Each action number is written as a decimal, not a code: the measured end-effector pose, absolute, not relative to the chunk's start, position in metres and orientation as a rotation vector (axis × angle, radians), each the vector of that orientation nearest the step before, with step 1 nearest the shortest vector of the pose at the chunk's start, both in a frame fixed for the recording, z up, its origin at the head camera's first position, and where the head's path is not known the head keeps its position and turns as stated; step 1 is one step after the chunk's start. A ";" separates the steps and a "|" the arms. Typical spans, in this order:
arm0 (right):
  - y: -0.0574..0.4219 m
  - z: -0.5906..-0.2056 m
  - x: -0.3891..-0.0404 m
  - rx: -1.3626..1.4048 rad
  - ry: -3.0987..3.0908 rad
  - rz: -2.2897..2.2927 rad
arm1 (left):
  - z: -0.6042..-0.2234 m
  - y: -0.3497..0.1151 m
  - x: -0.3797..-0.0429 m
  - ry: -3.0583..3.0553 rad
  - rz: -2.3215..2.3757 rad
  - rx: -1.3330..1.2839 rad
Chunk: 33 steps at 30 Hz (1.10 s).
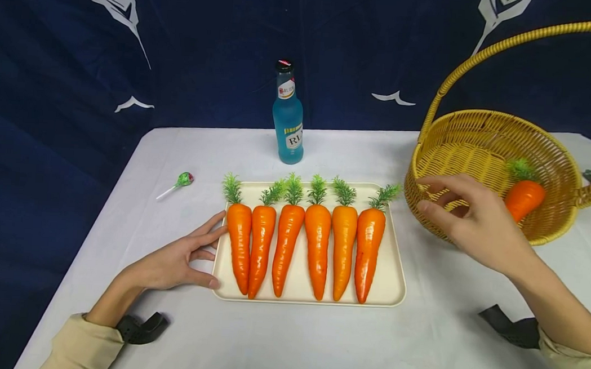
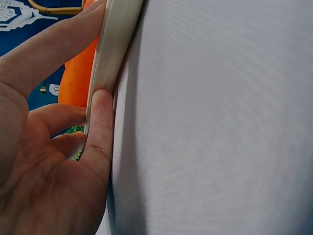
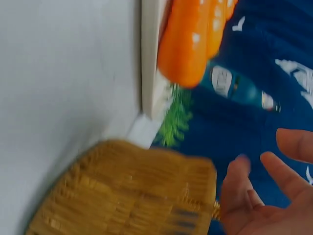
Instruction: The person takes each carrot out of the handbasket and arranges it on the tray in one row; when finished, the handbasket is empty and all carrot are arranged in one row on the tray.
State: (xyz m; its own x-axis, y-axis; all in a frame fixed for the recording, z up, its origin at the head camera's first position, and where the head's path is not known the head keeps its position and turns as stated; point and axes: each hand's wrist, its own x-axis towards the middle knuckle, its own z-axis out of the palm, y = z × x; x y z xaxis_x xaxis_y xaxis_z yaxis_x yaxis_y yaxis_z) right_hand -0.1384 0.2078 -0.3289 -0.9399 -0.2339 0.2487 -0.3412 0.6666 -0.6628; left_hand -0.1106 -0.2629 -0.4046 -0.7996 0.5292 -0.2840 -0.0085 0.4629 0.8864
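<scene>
Several orange carrots [image 1: 316,250] with green leafy tops lie side by side on a cream rectangular tray [image 1: 391,280]. My left hand [image 1: 179,262] rests against the tray's left edge with spread fingers; in the left wrist view, the thumb and fingers touch its rim and side wall. At the right stands a yellow wicker basket [image 1: 460,155] with a tall handle. Inside it lies another carrot [image 1: 525,198], partly covered by my right hand's side of the basket. Over the basket's near left rim hovers my right hand [image 1: 481,224], fingers loosely bent and nothing held.
Behind the tray stands a blue bottle [image 1: 289,122] with a dark cap. A green-wrapped lollipop [image 1: 177,185] lies at the left of the white-covered table [image 1: 286,342]. A dark blue cloth [image 1: 212,49] with white patterns hangs at the back. A partly hidden object sits beyond the basket at the right edge.
</scene>
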 end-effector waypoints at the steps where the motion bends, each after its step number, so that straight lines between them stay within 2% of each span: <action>1: 0.212 -0.327 -0.139 0.432 -2.737 1.135 | -0.405 -0.263 -0.111 2.182 1.325 0.434; 10: 0.256 -0.325 -0.151 0.039 -2.831 1.076 | -0.405 -0.263 -0.111 2.169 1.330 0.430; 16: 0.285 -0.330 -0.166 -0.120 -2.874 1.151 | -0.405 -0.264 -0.110 2.157 1.347 0.431; 25: 0.313 -0.350 -0.183 -0.241 -2.868 1.306 | -0.407 -0.264 -0.111 2.140 1.359 0.445; 33: 0.308 -0.352 -0.186 -0.125 -2.979 1.169 | -0.406 -0.264 -0.111 2.145 1.354 0.438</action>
State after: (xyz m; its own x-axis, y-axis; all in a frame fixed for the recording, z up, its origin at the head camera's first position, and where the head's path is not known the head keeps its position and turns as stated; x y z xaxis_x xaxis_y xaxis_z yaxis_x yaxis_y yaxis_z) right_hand -0.1855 0.3076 -0.3516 -0.9951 0.0502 -0.0849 0.0945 0.7305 -0.6763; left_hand -0.1110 -0.2637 -0.4063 -0.7899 0.5441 -0.2829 -0.0214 0.4366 0.8994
